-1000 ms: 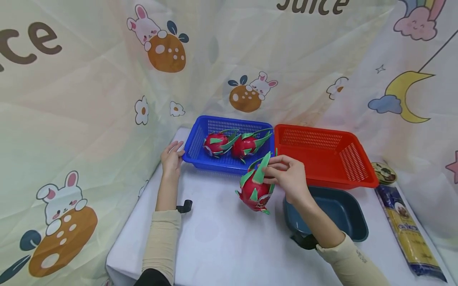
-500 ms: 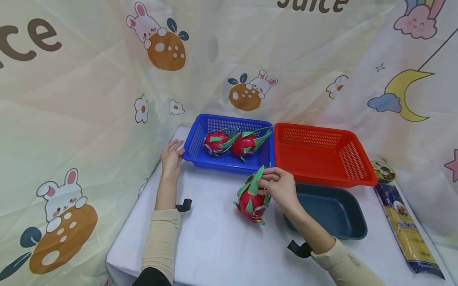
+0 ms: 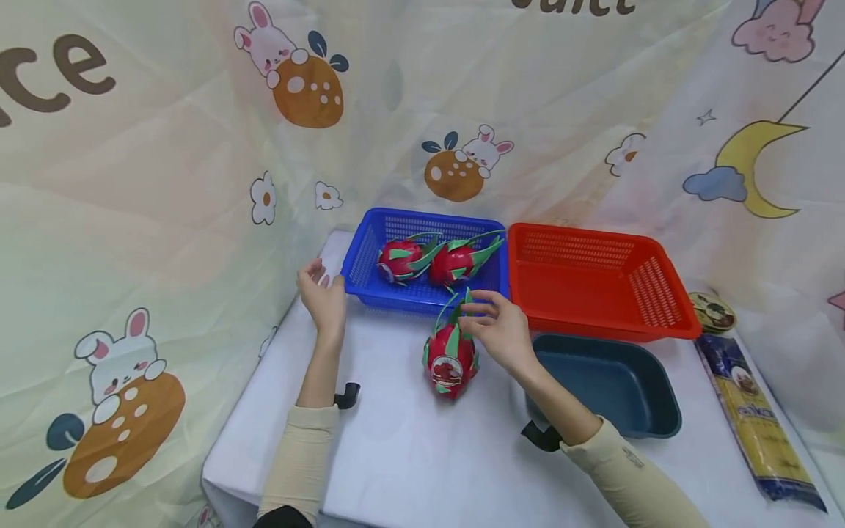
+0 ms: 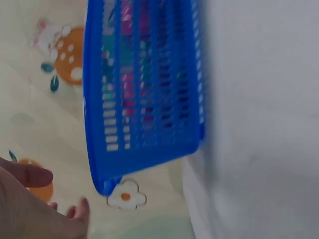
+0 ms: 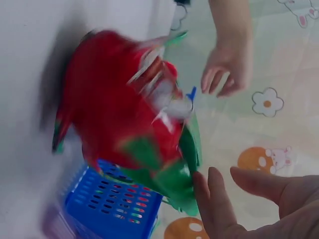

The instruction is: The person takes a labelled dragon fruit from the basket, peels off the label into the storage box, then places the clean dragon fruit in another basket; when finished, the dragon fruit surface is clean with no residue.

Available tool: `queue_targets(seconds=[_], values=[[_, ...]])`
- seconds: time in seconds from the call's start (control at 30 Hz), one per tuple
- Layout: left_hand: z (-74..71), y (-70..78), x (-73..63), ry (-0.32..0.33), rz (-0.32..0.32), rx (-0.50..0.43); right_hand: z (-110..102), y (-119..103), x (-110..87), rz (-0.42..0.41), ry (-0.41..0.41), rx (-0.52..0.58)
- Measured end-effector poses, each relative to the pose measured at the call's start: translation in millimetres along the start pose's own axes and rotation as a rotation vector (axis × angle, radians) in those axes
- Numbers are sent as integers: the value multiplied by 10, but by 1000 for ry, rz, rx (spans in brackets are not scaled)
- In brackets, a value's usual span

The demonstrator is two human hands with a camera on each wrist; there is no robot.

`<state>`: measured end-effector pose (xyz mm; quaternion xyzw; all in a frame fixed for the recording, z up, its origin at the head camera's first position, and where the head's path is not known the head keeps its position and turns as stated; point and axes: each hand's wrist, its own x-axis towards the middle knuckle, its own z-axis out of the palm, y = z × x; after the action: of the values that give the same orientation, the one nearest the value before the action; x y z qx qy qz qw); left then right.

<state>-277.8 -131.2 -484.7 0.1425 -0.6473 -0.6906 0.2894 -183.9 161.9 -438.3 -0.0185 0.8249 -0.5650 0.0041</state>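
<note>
In the head view a dragon fruit with green leaves and a round label is on the white tabletop, in front of the blue basket. At its leaf tips is my right hand; in the right wrist view the thumb and fingers are spread, fingertips right by the leaves. My left hand is at the basket's left corner, and the left wrist view has its thumb and fingers apart from the blue rim. Inside the blue basket lie two more dragon fruits, the left one and the right one.
A red basket stands right of the blue one. In front of it is a dark teal tray, partly behind my right forearm. A yellow-and-blue packet and a round tin lie at the right edge. A printed curtain hangs behind.
My right hand has brought the dragon fruit down and left to the tabletop, its label turned forward, and the fingers have loosened. My left hand has come off the blue basket's rim.
</note>
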Motion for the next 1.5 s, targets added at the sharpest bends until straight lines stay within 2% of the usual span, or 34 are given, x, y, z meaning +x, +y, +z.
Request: queue_targets(seconds=[0.07, 0.13, 0.27, 0.37, 0.47, 0.6, 0.67, 0.73, 0.83, 0.93, 1.17, 1.3, 1.4, 1.5], values=[[23, -26, -157, -73, 62, -12, -28, -7, -24, -15, -7, -8], [41, -50, -313, -219, 71, -9, -57, -3, -49, -22, -7, -14], [98, -82, -535, -593, -1, 29, -106, -25, -122, -33, 10, -10], [165, -87, -624, -810, -55, 82, -137, -32, -193, -38, 27, -13], [267, -109, -678, -964, -52, 166, -167, -6, -263, -29, 39, -8], [457, -137, -743, -1107, -12, 339, -228, 90, -314, -17, 68, 41], [546, -163, -778, -1156, -7, 418, -242, 167, -323, -3, 74, 60], [622, -207, -812, -1199, -27, 453, -237, 253, -327, 24, 66, 79], [697, -272, -860, -1259, -81, 427, -214, 366, -345, 76, 48, 114], [735, -307, -895, -1289, -122, 368, -199, 434, -371, 115, 56, 158], [697, -289, -892, -1298, -165, 336, -183, 474, -410, 140, 72, 176], [662, -267, -889, -1286, -155, 350, -158, 501, -426, 142, 57, 172], [651, -268, -899, -1273, -142, 380, -135, 536, -435, 138, 46, 145], [656, -289, -926, -1256, -115, 453, -116, 563, -449, 129, 31, 134]])
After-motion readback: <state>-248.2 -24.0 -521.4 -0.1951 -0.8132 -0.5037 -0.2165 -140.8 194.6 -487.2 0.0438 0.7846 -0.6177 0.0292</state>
